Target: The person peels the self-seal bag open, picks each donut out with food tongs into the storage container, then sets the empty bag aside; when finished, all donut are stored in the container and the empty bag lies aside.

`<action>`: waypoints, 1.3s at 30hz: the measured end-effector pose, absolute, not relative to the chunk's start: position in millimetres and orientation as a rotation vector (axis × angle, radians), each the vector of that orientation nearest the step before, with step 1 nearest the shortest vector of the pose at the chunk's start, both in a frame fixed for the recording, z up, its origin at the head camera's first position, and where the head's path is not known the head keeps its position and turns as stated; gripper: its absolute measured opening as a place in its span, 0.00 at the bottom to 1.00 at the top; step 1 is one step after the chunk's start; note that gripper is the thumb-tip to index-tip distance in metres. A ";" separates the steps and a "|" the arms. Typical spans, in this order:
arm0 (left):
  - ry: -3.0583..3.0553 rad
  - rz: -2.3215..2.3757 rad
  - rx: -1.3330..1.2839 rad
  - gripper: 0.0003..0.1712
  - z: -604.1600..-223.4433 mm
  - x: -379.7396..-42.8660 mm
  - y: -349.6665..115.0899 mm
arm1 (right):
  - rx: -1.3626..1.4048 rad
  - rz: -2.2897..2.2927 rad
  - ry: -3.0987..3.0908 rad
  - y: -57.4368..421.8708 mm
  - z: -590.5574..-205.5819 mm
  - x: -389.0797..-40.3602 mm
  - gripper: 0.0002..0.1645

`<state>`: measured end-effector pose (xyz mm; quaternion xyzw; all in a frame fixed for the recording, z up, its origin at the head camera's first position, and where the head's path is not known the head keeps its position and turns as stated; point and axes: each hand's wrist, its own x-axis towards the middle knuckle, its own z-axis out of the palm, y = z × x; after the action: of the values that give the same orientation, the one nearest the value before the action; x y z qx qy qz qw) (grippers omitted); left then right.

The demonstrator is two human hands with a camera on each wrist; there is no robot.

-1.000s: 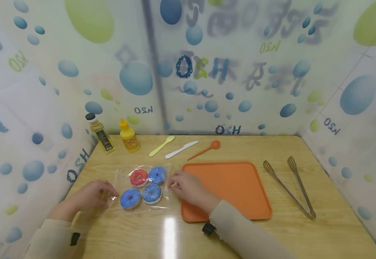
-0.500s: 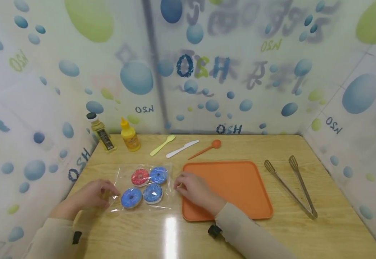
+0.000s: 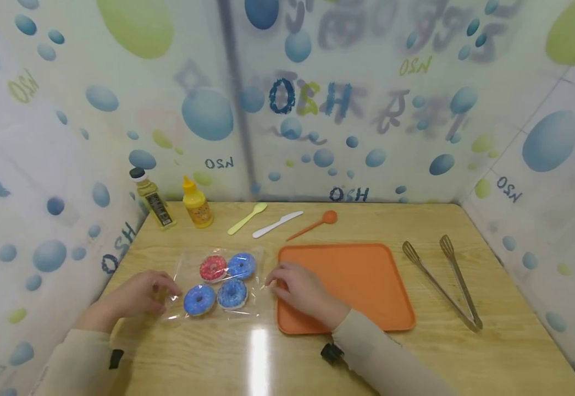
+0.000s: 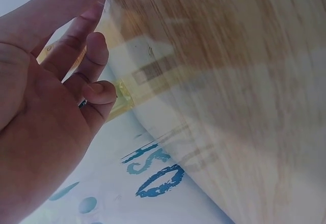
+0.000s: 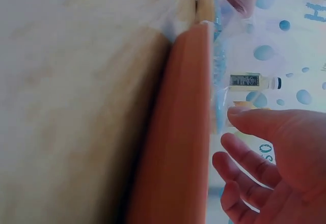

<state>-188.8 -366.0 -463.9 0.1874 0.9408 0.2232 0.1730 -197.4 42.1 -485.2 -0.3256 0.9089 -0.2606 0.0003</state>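
A clear plastic bag (image 3: 218,313) lies on the table with several doughnuts inside, one red (image 3: 213,268) and the others blue (image 3: 199,300). At the bag's left edge my left hand (image 3: 136,297) pinches the film between thumb and index finger; the left wrist view shows these two meeting at the top and the other fingers loosely bent. On the opposite side my right hand (image 3: 299,291) pinches the right edge, its wrist above an orange tray (image 3: 361,291). In the right wrist view the thumb (image 5: 254,122) covers the index fingertip.
Behind the bag stand an oil bottle (image 3: 155,203) and a yellow squeeze bottle (image 3: 197,206). Along the back lie a yellow spoon (image 3: 245,220), a white knife (image 3: 277,224) and an orange spoon (image 3: 324,220). Metal tongs (image 3: 458,302) rest spread at the right.
My right hand has shifted slightly to the right, and the bag's right edge is drawn out with it. The left hand and the doughnuts stay almost in place.
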 end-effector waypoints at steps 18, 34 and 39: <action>2.661 0.630 0.534 0.22 -462.2 -187.5 -363.9 | -1.081 -0.765 2.778 22.5 -474.1 -227.4 0.16; 2.674 0.592 0.518 0.23 -461.8 -189.9 -364.8 | -1.142 -0.747 2.779 7.6 -473.5 -241.2 0.06; 2.671 0.594 0.500 0.23 -459.2 -189.4 -363.0 | -1.154 -0.782 2.772 10.9 -476.7 -241.1 0.03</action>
<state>-189.4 -363.0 -459.2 0.1767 0.9447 0.2101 0.1792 -241.1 10.9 -476.7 -0.3718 0.8932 -0.2521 0.0195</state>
